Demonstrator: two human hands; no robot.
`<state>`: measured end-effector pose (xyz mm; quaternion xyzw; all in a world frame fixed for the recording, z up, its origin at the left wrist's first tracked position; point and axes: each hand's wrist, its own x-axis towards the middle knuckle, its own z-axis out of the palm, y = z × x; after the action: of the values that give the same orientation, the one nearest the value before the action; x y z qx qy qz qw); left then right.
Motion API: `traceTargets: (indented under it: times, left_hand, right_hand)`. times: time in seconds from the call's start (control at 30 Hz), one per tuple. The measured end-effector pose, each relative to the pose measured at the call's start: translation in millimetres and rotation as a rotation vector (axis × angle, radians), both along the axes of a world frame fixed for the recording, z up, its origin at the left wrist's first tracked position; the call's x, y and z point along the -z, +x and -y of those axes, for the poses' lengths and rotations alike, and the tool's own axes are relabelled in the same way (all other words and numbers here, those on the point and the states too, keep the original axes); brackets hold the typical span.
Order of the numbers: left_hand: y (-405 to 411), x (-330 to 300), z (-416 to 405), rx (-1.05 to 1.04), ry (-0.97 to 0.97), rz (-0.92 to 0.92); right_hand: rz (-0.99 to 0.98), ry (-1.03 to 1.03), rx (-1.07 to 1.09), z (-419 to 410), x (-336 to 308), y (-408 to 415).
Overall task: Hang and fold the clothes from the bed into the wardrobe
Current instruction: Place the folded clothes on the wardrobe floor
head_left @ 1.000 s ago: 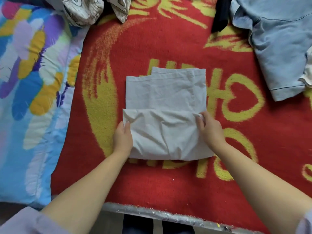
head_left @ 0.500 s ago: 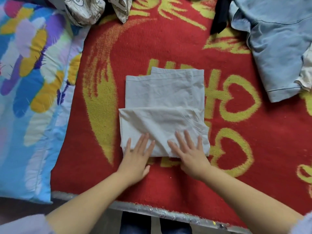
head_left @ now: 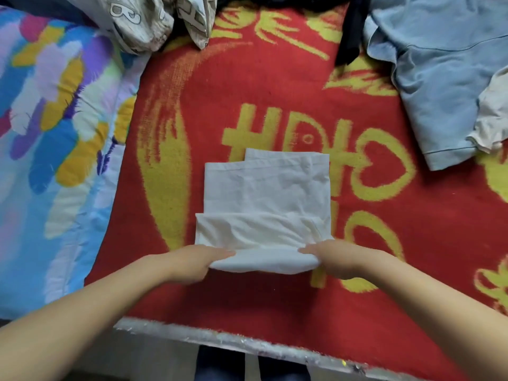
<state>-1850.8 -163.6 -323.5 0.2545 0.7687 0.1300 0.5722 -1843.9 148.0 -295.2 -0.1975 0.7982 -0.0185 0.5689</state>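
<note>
A folded white garment [head_left: 264, 193] lies in the middle of the red and yellow blanket [head_left: 275, 78] on the bed. My left hand [head_left: 192, 264] grips its near left corner, thumb on top and fingers underneath. My right hand [head_left: 334, 259] grips the near right corner the same way. The near edge of the garment is lifted off the blanket into a thick roll between both hands. A light blue garment [head_left: 439, 72] lies spread at the far right, with a crumpled white one [head_left: 494, 114] on its edge.
A bright multicoloured quilt [head_left: 55, 149] covers the left side. A printed white cloth [head_left: 143, 20] and a dark garment [head_left: 350, 31] lie at the far edge. The bed's near edge [head_left: 220, 336] runs below my forearms.
Both hands were pressing flat on the near half of the white garment; now they have moved out to its near corners and lifted that edge.
</note>
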Motion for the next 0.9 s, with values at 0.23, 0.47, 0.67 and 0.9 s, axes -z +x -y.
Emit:
traceTargets:
  times: [0.23,0.47,0.67,0.9]
  left_hand:
    - [-115.8,-11.3,16.3,-0.520,0.025,0.224]
    - [-116.2,70.1,-9.4,-1.421,-0.003,-0.309]
    - [-88.4,73.5,-28.2,-1.491,-0.048,-0.708]
    - [-51.8,55.5,-30.3,-1.640,-0.041,-0.651]
  right_hand:
    - [-0.003,-0.068,0.402,-39.6,-9.4,-109.3]
    - [-0.420,-0.178,1.234,-33.2,86.9,-113.8]
    - [-0.756,-0.011,1.185,-30.2,101.3,-81.4]
    - [-0.773,-0.124,1.322,-22.4,71.6,-51.6]
